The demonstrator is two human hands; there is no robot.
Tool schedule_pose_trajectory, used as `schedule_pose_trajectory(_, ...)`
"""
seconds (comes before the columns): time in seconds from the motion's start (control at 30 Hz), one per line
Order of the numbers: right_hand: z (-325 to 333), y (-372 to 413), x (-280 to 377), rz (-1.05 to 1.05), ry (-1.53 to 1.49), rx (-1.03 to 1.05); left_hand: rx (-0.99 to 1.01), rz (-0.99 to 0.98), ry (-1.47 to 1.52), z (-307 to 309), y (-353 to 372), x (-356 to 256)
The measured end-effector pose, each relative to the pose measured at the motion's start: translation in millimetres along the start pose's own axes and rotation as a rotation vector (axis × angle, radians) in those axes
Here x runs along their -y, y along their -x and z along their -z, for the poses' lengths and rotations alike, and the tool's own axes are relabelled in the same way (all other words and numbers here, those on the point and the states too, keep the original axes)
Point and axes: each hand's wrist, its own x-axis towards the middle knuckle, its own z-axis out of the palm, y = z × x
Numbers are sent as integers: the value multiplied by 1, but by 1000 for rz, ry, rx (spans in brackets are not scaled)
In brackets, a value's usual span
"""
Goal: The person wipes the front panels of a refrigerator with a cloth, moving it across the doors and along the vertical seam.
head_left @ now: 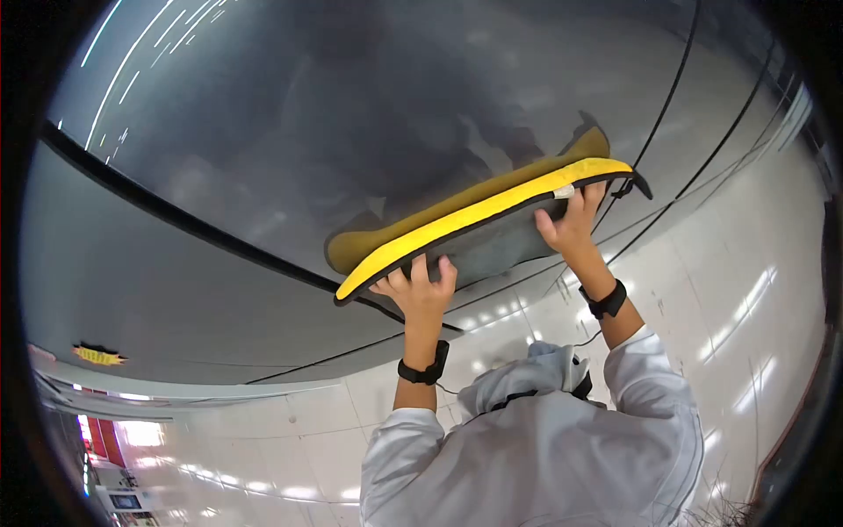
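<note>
A long pad, yellow along its upper face with a black rim and a dark grey underside (492,244), lies tilted against a glossy dark panel (378,114) that mirrors it. My left hand (421,294) holds its lower left end, with the thumb on the grey side and the other fingers bent over the rim. At the right end, near a small white tag (564,191), my right hand (572,227) grips the pad the same way. Each wrist wears a black band. Parts of the fingers are hidden by the pad.
A black strip (176,215) crosses the dark surface at the left, and thin dark lines run down at the right. A yellow and red sticker (98,355) is at the lower left. Glossy light floor tiles (685,290) lie below.
</note>
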Motion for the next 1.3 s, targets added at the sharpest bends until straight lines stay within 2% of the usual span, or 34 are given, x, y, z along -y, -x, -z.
schedule_pose_trajectory(0.13,6,-48,3,15,7,-112,-63,10,-44,4,-35,-5)
schedule_pose_trajectory(0.23,17,-81,-7,30,-2,-162,-181,-23,-102,3,-74,-19)
schedule_pose_trajectory(0.4,22,-89,-26,48,5,-196,-229,-24,-146,-4,-96,-35)
schedule_pose_trajectory(0.6,15,-29,-42,14,25,-108,-149,-56,-119,-24,-38,-40)
schedule_pose_trajectory(0.73,11,25,-45,-54,7,68,-63,-12,-59,-34,9,-42)
schedule_pose_trajectory(0.87,10,29,-48,-23,3,20,-50,10,-50,-34,17,-44)
schedule_pose_trajectory(1.03,21,-23,-50,10,0,-56,-43,-4,-108,-20,-30,-51)
schedule_pose_trajectory(1.17,30,-83,-48,49,-8,-171,-111,-52,-142,-9,-85,-51)
schedule_pose_trajectory(1.3,31,-103,-44,38,-8,-208,-152,-81,-165,-3,-105,-47)
